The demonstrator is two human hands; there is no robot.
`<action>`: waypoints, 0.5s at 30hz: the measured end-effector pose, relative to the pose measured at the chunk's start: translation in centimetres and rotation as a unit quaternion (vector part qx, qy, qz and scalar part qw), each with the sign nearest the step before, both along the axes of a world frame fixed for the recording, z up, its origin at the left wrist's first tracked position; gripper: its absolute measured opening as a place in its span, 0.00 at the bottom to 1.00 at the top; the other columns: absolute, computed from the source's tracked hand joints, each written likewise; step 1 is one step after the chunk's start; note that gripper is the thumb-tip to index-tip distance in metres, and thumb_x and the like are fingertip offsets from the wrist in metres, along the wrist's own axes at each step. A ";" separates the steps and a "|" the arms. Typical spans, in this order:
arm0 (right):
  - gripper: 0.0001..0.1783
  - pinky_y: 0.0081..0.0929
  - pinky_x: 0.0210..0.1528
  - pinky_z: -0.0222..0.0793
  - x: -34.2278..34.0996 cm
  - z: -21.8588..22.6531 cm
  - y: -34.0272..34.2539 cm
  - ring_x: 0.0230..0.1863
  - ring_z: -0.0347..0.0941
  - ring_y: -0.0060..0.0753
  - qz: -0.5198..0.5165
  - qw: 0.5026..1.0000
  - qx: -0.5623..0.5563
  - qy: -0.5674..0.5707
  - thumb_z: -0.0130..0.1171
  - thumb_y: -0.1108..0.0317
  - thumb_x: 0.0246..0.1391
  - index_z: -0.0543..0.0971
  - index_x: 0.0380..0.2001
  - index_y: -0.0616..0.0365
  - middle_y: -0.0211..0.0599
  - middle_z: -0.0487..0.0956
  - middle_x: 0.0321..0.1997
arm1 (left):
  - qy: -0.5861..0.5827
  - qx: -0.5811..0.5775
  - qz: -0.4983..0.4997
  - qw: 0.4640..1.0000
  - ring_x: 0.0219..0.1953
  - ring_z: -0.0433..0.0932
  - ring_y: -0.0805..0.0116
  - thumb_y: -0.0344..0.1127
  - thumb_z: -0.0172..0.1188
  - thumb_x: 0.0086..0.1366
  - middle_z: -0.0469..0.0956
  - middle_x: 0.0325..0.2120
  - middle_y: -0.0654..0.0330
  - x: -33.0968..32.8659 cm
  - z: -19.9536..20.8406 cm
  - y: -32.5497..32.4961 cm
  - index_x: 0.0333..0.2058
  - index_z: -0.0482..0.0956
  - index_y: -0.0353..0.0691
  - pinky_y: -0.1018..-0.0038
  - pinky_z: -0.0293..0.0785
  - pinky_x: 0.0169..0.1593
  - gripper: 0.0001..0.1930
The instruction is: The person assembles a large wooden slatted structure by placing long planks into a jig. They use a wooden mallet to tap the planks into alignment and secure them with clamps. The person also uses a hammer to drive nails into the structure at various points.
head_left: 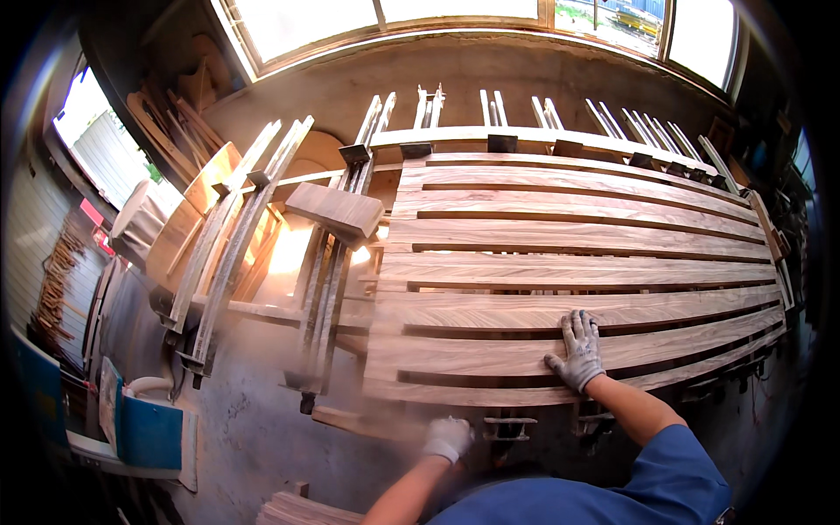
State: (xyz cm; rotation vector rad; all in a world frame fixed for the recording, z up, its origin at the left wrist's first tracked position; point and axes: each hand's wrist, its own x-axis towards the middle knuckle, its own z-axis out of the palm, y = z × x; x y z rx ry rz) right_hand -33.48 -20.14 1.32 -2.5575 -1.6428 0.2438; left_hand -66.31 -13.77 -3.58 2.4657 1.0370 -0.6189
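Note:
A large slatted wooden panel (577,306) lies on the clamp rack, its pale brown slats parted by long dark gaps. My right hand (579,352), in a stained grey glove, rests flat on the near slats with its fingers spread. Lower and to the left, my left hand (449,437) is closed, in a pale glove, off the panel's near edge. A short wooden board (363,423) runs leftward from this fist, which seems to grip its end; haze blurs the contact.
A thick wooden block (335,210) sits across the metal clamp bars (324,297) left of the panel. More clamp bars (241,245) stand farther left. Stacked wooden strips (306,509) lie at the bottom edge. A blue machine (150,430) stands at lower left, and windows line the far wall.

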 end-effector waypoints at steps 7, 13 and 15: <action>0.59 0.57 0.81 0.30 0.3 -0.7 -0.1 0.82 0.38 0.62 0.008 0.999 0.029 -0.011 0.63 0.35 0.52 0.55 0.75 0.63 0.62 0.49 0.80 | 0.010 -0.022 -0.003 1.000 0.36 0.88 0.55 0.44 0.54 0.63 0.88 0.35 0.54 0.3 -3.4 -0.1 0.36 0.89 0.50 0.55 0.82 0.42 0.14; 0.58 0.59 0.80 0.32 0.2 -0.6 -0.1 0.81 0.39 0.65 0.010 0.999 0.034 -0.003 0.66 0.37 0.51 0.57 0.74 0.64 0.63 0.49 0.80 | 0.012 0.008 0.022 1.000 0.41 0.88 0.58 0.44 0.57 0.61 0.88 0.38 0.56 0.3 -7.5 -0.1 0.38 0.90 0.52 0.57 0.80 0.43 0.13; 0.58 0.59 0.80 0.32 0.0 -0.2 -0.1 0.81 0.39 0.65 0.005 0.999 0.033 0.002 0.66 0.38 0.51 0.57 0.74 0.64 0.64 0.49 0.79 | 0.061 0.009 -0.003 0.998 0.43 0.87 0.59 0.44 0.56 0.62 0.88 0.40 0.58 0.3 -8.0 0.0 0.39 0.90 0.53 0.57 0.78 0.45 0.14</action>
